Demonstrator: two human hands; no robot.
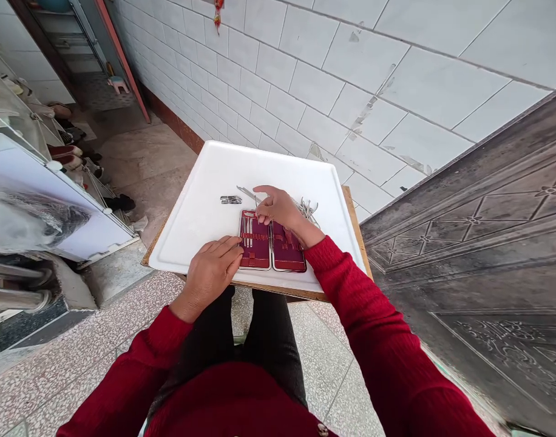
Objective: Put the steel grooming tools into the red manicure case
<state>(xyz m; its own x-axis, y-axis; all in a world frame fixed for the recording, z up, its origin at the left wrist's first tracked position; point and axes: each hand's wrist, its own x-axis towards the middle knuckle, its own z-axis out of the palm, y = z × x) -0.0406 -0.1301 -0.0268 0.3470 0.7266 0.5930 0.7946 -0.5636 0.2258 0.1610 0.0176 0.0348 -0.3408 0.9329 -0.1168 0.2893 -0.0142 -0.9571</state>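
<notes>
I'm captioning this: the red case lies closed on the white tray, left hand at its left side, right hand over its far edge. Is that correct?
Not closed: the head view shows the red case lying open on the white tray, the left hand at its left side, the right hand over its far edge.

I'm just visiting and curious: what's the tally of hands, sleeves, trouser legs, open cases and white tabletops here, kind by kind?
Hands (left hand, right hand): 2
Red sleeves: 2
Dark trouser legs: 2
Open case: 1
White tabletop: 1
Total: 8
</notes>
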